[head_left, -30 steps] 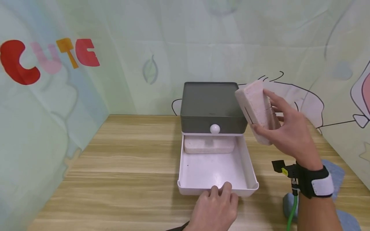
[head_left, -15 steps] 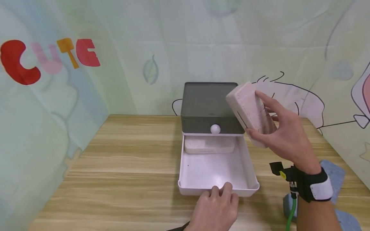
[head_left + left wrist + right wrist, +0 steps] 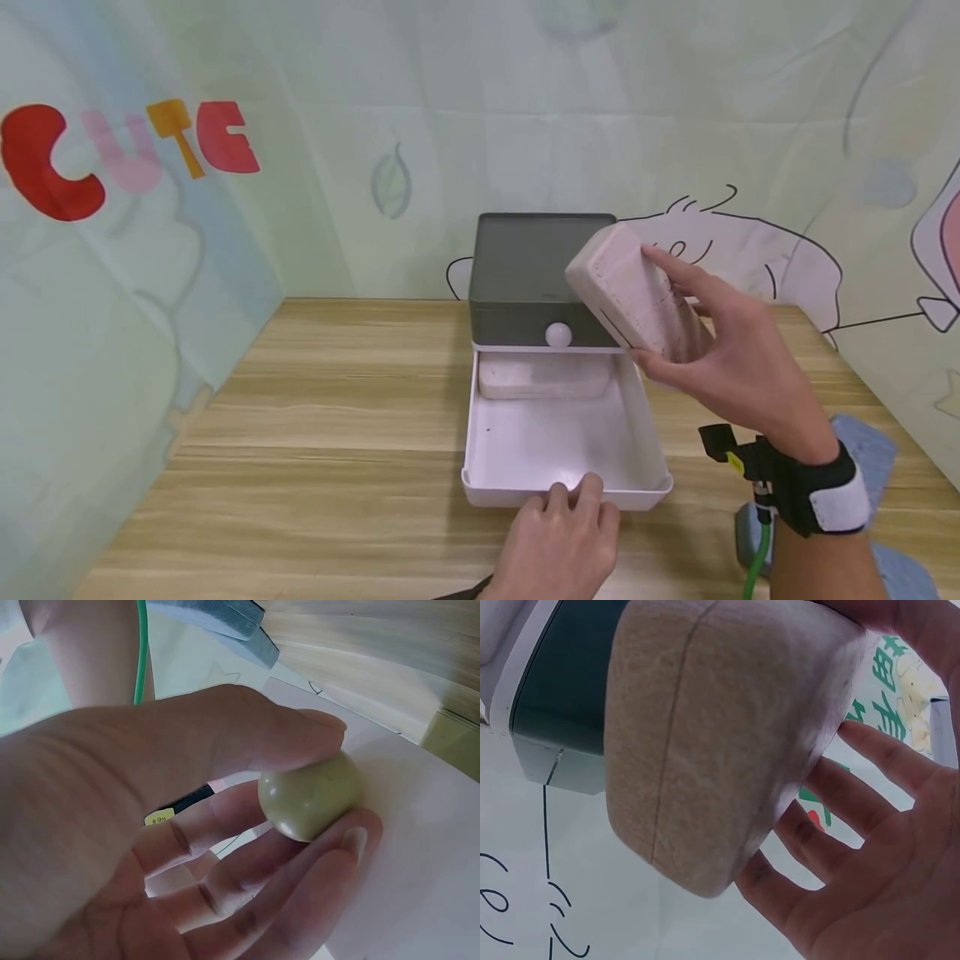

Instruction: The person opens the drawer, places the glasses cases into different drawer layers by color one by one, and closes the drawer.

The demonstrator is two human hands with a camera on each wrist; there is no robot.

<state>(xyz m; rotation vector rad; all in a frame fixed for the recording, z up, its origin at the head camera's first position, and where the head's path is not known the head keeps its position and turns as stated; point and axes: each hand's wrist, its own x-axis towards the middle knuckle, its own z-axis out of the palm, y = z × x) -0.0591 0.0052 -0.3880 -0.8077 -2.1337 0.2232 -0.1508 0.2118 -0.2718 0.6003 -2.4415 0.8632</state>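
My right hand (image 3: 738, 358) grips a pale pink rounded block (image 3: 630, 292) with a thin seam line, thumb on the near side and fingers on the far side. It is held tilted in the air above the right edge of the open white drawer (image 3: 555, 442). A similar pale block (image 3: 543, 377) lies at the drawer's back, partly under the box above. At the drawer front is my left hand (image 3: 555, 542). In the left wrist view its thumb and fingers pinch the drawer's round knob (image 3: 311, 795), which the head view hides.
The grey-topped drawer box (image 3: 547, 250) stands near the back wall, with a white knob (image 3: 558, 335) on its upper drawer. Blue-grey blocks (image 3: 862, 450) lie at the right, partly behind my right forearm. A printed cloth (image 3: 322, 167) surrounds the wooden table (image 3: 315, 467).
My right hand has carried the pale block leftward and slightly down, nearer the drawer, tilting it further. The left hand and drawer have stayed in place.
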